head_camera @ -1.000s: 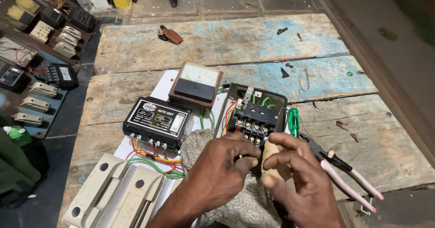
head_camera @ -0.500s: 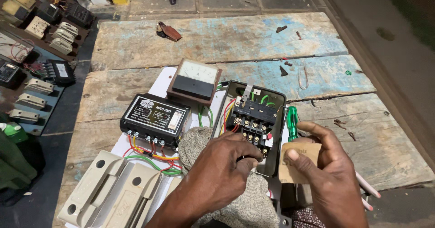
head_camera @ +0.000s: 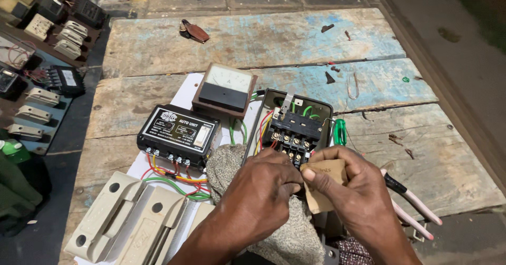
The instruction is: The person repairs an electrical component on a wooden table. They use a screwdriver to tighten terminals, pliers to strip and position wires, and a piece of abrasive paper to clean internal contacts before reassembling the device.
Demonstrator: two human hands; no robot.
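Two hands work at the near edge of a wooden desk [head_camera: 247,38] made of three worn planks. The left hand [head_camera: 263,194] rests its curled fingers against the lower edge of one open switch box [head_camera: 292,130], whose terminal block carries red, yellow and green wires; whether these fingers pinch anything cannot be told. The right hand [head_camera: 350,188] holds one small tan card [head_camera: 322,183], thumb and fingers closed on it, just below the box and touching the left hand's fingertips. One knitted grey cloth [head_camera: 226,162] lies under the left wrist. Beside the box stand one black control unit [head_camera: 179,133] and one panel meter [head_camera: 224,88]. One green-handled screwdriver [head_camera: 340,131] lies against the box's right side; one pair of pink-handled pliers [head_camera: 411,204] lies to the right. Two cream covers [head_camera: 124,225] lie at the near left. Compared with half a second earlier, the right hand has moved left, bringing the card from apart to against the left fingertips.
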